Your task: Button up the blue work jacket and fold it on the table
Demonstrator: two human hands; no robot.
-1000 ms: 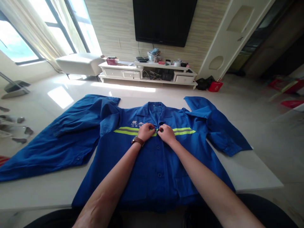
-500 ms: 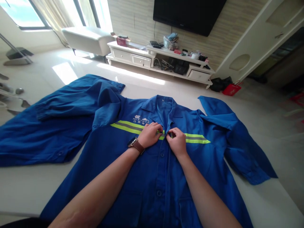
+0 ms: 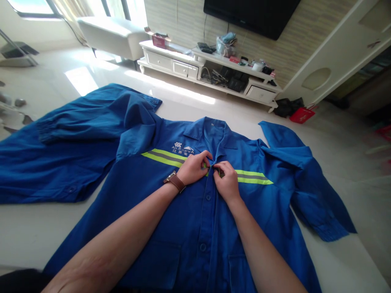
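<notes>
Blue work jacket, flat on white table, centre frame; left hand and right hand pinch its front edges at the reflective stripe, fingers narrowed; advisable: edges aligned, cloth taut.

1. Jacket: royal blue all over; buttons the same blue.
2. Chest band: lime-yellow, with a grey stripe through the middle.
3. Logo: white print.
4. Watch strap: brown.
5. Table: white.
6. TV: black. Bag on the floor: red.
</notes>
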